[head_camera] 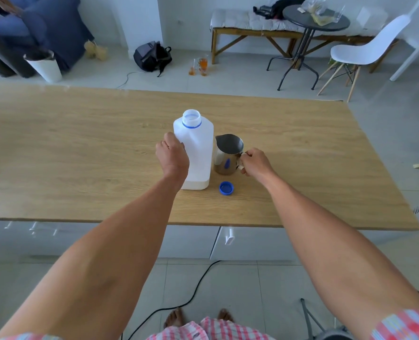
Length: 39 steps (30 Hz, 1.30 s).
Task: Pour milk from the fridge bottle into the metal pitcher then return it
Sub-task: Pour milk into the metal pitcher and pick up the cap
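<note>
A white plastic milk bottle point(198, 148) stands upright on the wooden table point(81, 155), uncapped, with a blue ring at its neck and a thin layer of milk at the bottom. My left hand point(171, 155) wraps around its left side. Right beside the bottle stands the metal pitcher point(228, 153), spout pointing away from me. My right hand point(255, 161) grips the pitcher's handle on its right side. The blue cap point(226, 187) lies upside down on the table just in front of the pitcher.
Beyond the table's far edge are a black backpack point(152, 56), glasses of amber liquid on the floor point(201, 66), a round black table point(315, 19), a white chair point(365, 50) and a bench. A black cable point(191, 295) runs across the floor near my feet.
</note>
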Motion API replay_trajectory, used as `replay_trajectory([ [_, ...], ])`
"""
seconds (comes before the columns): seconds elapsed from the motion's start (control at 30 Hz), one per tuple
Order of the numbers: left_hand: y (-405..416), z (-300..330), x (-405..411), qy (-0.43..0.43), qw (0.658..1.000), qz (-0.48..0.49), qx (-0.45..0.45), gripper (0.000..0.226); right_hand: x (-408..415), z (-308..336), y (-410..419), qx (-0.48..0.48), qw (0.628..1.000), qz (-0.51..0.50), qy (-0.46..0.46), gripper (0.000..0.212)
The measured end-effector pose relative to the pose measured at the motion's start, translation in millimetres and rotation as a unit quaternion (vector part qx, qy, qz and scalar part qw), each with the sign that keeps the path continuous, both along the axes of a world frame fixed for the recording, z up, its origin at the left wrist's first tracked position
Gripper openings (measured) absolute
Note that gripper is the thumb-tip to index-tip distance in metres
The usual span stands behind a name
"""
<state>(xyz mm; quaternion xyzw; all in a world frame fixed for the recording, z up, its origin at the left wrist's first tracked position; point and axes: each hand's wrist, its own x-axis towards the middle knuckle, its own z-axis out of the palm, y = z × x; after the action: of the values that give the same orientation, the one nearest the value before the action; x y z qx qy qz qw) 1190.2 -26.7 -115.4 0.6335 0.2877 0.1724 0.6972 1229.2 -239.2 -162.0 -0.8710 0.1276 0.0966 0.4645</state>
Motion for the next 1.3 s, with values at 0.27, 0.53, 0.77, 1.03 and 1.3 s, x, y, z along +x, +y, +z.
replay_trajectory([
  [0.27,2,15,5,0.003,0.999,-0.005,0.037,0.044,-15,-9,14,0.140,0.988,-0.066,0.015,0.029],
  [0.53,13,47,19,0.023,0.958,-0.092,0.272,0.047,-18,-12,22,0.223,0.963,-0.145,0.050,0.023],
  [0.77,15,52,35,0.090,0.887,-0.181,0.415,0.048,-18,-11,24,0.220,0.964,-0.140,0.050,0.022],
  [1.03,7,36,46,0.168,0.813,-0.273,0.486,0.048,-16,-13,31,0.179,0.974,-0.138,0.029,0.013],
  [1.3,-4,25,50,0.204,0.767,-0.305,0.526,0.045,-15,-15,30,0.175,0.975,-0.137,0.026,0.015],
])
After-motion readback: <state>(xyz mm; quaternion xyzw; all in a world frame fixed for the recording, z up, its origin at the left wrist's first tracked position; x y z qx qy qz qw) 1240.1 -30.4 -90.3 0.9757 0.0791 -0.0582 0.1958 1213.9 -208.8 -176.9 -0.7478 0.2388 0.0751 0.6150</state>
